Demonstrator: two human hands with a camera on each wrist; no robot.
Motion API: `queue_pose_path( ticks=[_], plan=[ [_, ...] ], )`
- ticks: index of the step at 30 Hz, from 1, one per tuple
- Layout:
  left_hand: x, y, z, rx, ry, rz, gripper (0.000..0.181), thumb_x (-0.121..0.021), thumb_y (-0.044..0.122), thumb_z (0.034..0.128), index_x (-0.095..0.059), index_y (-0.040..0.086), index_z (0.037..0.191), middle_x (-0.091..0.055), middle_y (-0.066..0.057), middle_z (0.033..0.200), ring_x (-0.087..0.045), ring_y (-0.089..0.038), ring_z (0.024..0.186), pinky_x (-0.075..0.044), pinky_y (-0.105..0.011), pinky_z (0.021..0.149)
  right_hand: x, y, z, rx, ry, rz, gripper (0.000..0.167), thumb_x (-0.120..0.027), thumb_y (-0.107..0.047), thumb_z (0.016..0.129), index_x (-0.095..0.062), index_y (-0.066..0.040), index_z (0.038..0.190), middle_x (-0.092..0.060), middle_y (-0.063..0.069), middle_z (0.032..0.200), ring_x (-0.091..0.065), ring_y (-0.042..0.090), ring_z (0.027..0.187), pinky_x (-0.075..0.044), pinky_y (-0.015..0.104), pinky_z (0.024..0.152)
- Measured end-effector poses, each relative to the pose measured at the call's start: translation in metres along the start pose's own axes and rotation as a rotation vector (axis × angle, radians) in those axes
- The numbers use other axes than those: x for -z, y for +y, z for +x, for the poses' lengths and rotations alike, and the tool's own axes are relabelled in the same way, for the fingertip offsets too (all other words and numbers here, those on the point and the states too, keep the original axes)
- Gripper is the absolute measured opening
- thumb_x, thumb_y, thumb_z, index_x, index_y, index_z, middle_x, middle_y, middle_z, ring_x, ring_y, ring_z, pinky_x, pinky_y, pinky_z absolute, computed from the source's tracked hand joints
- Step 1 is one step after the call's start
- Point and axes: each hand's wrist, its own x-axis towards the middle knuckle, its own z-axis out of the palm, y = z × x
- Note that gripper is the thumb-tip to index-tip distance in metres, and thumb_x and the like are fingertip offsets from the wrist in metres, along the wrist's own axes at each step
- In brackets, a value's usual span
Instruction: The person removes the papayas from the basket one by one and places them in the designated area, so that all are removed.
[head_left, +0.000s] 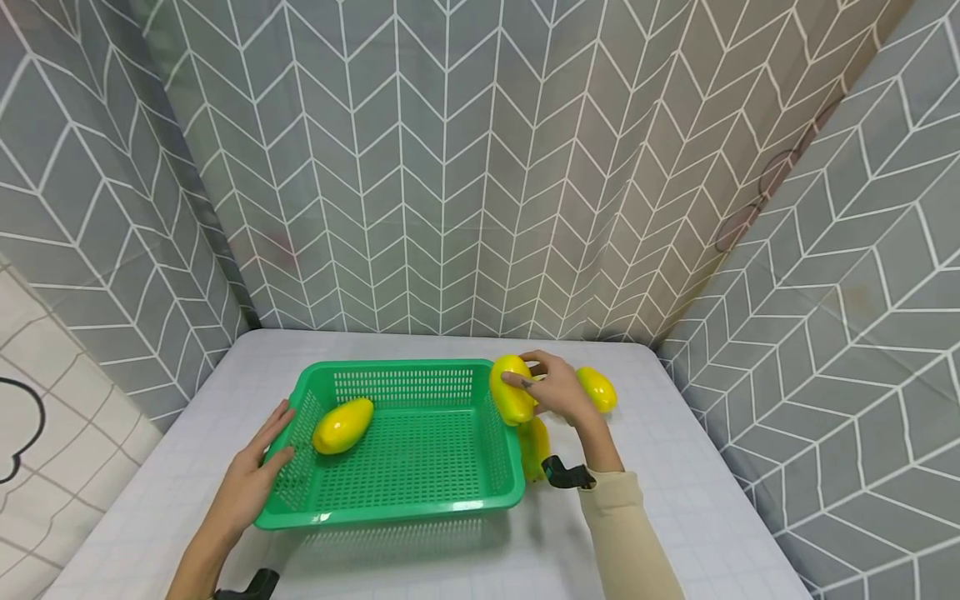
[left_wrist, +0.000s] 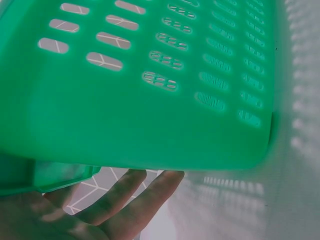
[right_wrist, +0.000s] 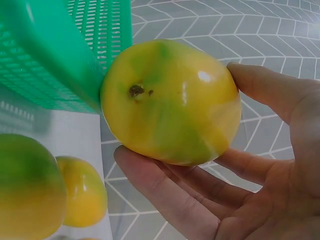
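Observation:
In the head view my right hand [head_left: 561, 387] holds a yellow mango [head_left: 512, 393] between thumb and fingers, up at the right rim of a green plastic basket [head_left: 390, 507]. Close up in the right wrist view, the mango [right_wrist: 170, 102] shows green patches and a dark stem spot. My left hand [head_left: 251, 479] lies against the basket's left side, its fingers extended and touching it. Inside the basket, toward the left, lies another mango [head_left: 343, 427]. Two more are outside on the right: one mango [head_left: 534, 450] beside the basket wall, partly hidden, and one mango [head_left: 597, 389] behind my right hand.
The basket stands on a white table [head_left: 712, 517]. Grey curtains [head_left: 450, 208] with a white zigzag pattern hang behind the table and along both sides. At the far left is a pale cloth [head_left: 67, 425] with dark lines.

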Motion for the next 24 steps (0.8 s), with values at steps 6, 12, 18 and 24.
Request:
queue_pose_path(
  ticks=[6,12,18,24],
  plan=[
    [0.0,0.0,0.0,0.001,0.004,0.002,0.062,-0.048,0.02,0.1121,-0.027,0.008,0.168,-0.01,-0.01,0.18,-0.004,-0.046,0.166,-0.013,-0.082,0.124,0.006,0.007,-0.001,-0.015,0.01,-0.024,0.069,-0.077,-0.047,0.095,-0.056,-0.012,0.151,-0.062,0.026,0.144,-0.073,0.035,0.111,-0.069,0.04,0.074],
    [0.0,0.001,-0.001,-0.003,0.006,-0.005,0.061,-0.049,0.019,0.1117,-0.027,0.007,0.168,-0.011,-0.011,0.18,-0.004,-0.045,0.166,-0.013,-0.082,0.124,0.013,0.01,-0.005,-0.028,0.017,-0.049,0.071,-0.076,-0.047,0.096,-0.055,-0.01,0.152,-0.062,0.027,0.144,-0.073,0.035,0.11,-0.069,0.044,0.078],
    [0.0,0.001,-0.001,0.001,0.004,-0.002,0.061,-0.048,0.02,0.112,-0.027,0.008,0.168,-0.01,-0.01,0.18,-0.003,-0.044,0.166,-0.013,-0.082,0.124,0.018,0.013,-0.008,-0.048,0.014,-0.053,0.071,-0.076,-0.047,0.097,-0.053,-0.009,0.153,-0.06,0.029,0.146,-0.072,0.037,0.113,-0.069,0.047,0.082],
    [0.001,0.001,-0.001,0.009,-0.001,0.001,0.061,-0.048,0.021,0.1124,-0.026,0.008,0.169,-0.009,-0.008,0.18,-0.003,-0.043,0.166,-0.013,-0.081,0.125,0.02,0.018,-0.009,-0.065,0.015,-0.045,0.071,-0.075,-0.046,0.097,-0.052,-0.008,0.153,-0.057,0.03,0.148,-0.071,0.041,0.117,-0.069,0.048,0.082]
  ],
)
